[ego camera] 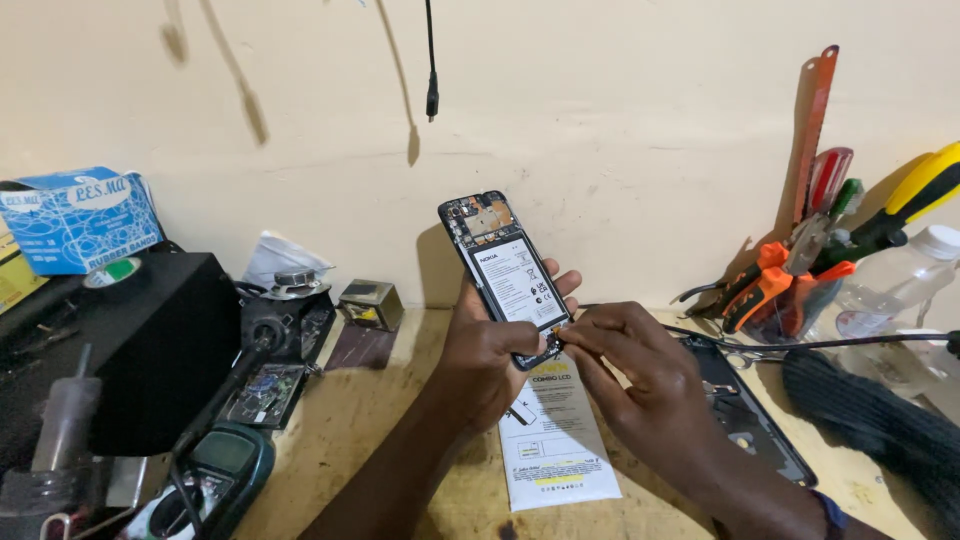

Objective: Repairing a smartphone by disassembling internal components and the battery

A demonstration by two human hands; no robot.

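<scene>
Two hands meet at centre frame over the wooden table: the left hand is closed around an opened phone, held upright, its white battery label showing, while the right hand pinches at the phone's lower end. Below them lies a white paper package with a yellow stripe. A blue cardboard box sits at upper left, and a black phone cover lies right.

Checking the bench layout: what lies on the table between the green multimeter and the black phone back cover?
In the head view, a white printed packet lies between the multimeter and back cover, under both forearms.
</scene>
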